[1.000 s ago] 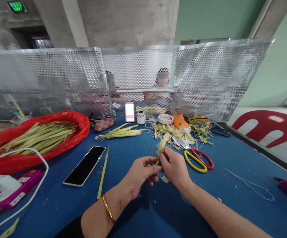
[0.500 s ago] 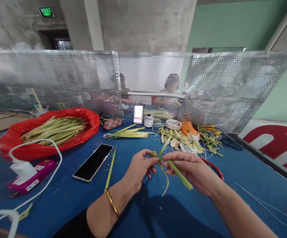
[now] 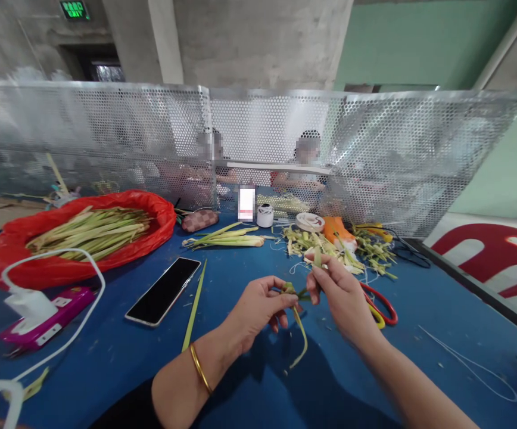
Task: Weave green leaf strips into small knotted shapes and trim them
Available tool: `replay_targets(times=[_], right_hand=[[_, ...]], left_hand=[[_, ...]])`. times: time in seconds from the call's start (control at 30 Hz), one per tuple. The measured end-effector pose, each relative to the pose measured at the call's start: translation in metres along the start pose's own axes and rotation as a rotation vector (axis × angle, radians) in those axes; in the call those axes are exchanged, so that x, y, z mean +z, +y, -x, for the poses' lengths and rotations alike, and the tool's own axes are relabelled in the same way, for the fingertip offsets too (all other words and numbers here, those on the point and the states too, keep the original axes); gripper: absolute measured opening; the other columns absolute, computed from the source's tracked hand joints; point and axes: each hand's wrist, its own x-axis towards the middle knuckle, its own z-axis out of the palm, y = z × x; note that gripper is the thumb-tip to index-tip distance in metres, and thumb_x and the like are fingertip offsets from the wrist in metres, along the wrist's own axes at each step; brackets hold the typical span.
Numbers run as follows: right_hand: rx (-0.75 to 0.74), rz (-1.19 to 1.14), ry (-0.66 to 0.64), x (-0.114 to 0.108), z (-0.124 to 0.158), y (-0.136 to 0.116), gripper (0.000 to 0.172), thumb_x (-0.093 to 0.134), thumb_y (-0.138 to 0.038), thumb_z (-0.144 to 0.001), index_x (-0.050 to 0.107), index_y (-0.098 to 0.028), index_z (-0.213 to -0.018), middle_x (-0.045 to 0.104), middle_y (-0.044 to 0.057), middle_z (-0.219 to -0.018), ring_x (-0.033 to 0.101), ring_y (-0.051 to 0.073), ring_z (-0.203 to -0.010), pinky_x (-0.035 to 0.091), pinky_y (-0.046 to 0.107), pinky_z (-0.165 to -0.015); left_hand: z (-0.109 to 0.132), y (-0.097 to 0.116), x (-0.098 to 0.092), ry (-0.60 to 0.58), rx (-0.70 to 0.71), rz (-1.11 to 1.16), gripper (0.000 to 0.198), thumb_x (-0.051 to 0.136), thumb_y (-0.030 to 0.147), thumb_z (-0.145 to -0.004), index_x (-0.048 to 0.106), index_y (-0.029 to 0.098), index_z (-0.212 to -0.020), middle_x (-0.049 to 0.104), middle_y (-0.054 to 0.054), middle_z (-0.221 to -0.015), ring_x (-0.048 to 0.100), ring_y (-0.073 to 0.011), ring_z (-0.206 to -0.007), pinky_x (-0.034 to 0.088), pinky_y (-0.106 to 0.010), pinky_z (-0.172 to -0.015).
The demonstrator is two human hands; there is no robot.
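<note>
Above the blue table, my left hand (image 3: 258,307) pinches a small folded knot of green leaf strip (image 3: 289,288) between thumb and fingers. A thin tail of it curls down below the fingertips. My right hand (image 3: 336,292) is closed on another length of the same leaf strip, just right of the knot, with one flat end poking up above its fingers. How the strips cross inside the fingers is partly hidden. Behind my right wrist lie red and yellow handles (image 3: 390,310), apparently of scissors. A single long leaf strip (image 3: 195,307) rests left of my left hand.
At left a red plastic bag (image 3: 160,229) holds many leaf strips, near a purple power strip (image 3: 48,322) with a white cable. A phone (image 3: 164,292) lies closer. Leaf scraps (image 3: 325,244), a tape roll (image 3: 310,222) and a white jar (image 3: 265,215) stand before the perforated metal screen (image 3: 151,131).
My right hand has moved slightly up and away from my left, turning the leaf strip it holds from pointing down-right to upward. The yellow handle now shows. The view has shifted slightly.
</note>
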Motion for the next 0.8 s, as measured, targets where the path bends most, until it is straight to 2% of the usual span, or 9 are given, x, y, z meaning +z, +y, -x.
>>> replay_targets(times=[0.1,0.23,0.33,0.53,0.8], right_hand=[[-0.032,0.246,-0.024,0.000,0.000,0.006,0.017,0.050,-0.038,-0.090,0.051,-0.022,-0.091,0.055,-0.006,-0.059,0.046,0.009,-0.041,0.038,0.022,-0.043],[-0.138,0.480,-0.040,-0.005,0.001,0.008,0.016,0.052,-0.032,-0.089,0.059,-0.020,-0.081,0.058,-0.001,-0.068,0.051,0.012,-0.055,0.041,0.023,-0.051],[-0.189,0.534,-0.035,-0.010,-0.001,0.006,0.016,0.053,-0.031,-0.088,0.066,-0.021,-0.087,0.063,0.002,-0.076,0.056,0.015,-0.064,0.044,0.025,-0.058],[-0.280,0.696,-0.086,-0.019,-0.006,0.005,0.020,0.049,-0.024,-0.089,0.069,-0.022,-0.088,0.063,0.004,-0.082,0.060,0.019,-0.078,0.045,0.029,-0.069],[-0.315,0.796,-0.176,-0.019,-0.006,0.001,0.022,0.048,-0.020,-0.088,0.070,-0.024,-0.088,0.066,0.004,-0.085,0.062,0.019,-0.078,0.045,0.029,-0.068]], left_hand=[[0.000,0.000,0.000,-0.083,0.045,0.055,0.034,0.072,0.039,-0.070,0.057,0.014,-0.089,0.068,-0.003,-0.073,0.052,-0.0062,-0.045,0.041,-0.018,-0.042],[-0.001,0.000,-0.001,-0.110,0.067,0.094,0.033,0.071,0.037,-0.072,0.060,0.012,-0.090,0.066,-0.002,-0.073,0.051,-0.0057,-0.046,0.043,-0.019,-0.045],[-0.001,0.001,-0.002,-0.098,0.071,0.104,0.032,0.071,0.036,-0.072,0.062,0.011,-0.090,0.067,-0.003,-0.073,0.050,-0.0054,-0.046,0.044,-0.019,-0.046],[0.000,0.005,-0.003,-0.090,0.068,0.081,0.031,0.069,0.034,-0.073,0.065,0.010,-0.092,0.067,-0.003,-0.073,0.050,-0.0059,-0.047,0.044,-0.019,-0.046],[0.000,0.004,-0.004,-0.136,0.024,0.027,0.028,0.068,0.036,-0.074,0.065,0.011,-0.087,0.065,-0.003,-0.071,0.051,-0.0067,-0.047,0.045,-0.020,-0.047]])
